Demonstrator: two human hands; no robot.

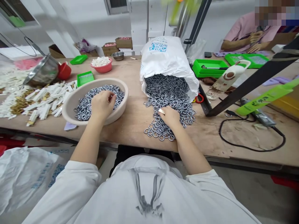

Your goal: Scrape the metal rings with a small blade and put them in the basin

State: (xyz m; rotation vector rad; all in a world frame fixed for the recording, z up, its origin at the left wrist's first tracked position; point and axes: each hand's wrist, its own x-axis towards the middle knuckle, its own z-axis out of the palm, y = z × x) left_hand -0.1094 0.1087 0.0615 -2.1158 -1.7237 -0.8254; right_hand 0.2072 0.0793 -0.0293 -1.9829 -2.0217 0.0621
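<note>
In the head view, the fingertips of the left hand (102, 104) are tucked under its knuckles, so whether anything is pinched there cannot be told. The right hand's (170, 116) fingers are likewise buried among the small silver metal rings (161, 130) spilled on the worn wooden tabletop (133, 118); its grip cannot be told either, beyond the fingers lying curled and flat on the heap. A co-worker at the far right is cut off by the frame edge.

The round beige plastic basin (70, 107) holds a shallow layer of the same rings, and the left hand rests curled on them inside it. The white woven sack (167, 56) lies on its side, mouth toward the person, rings pouring from it onto the table. Behind it, a small pink bowl (102, 67) holds white pieces.
</note>
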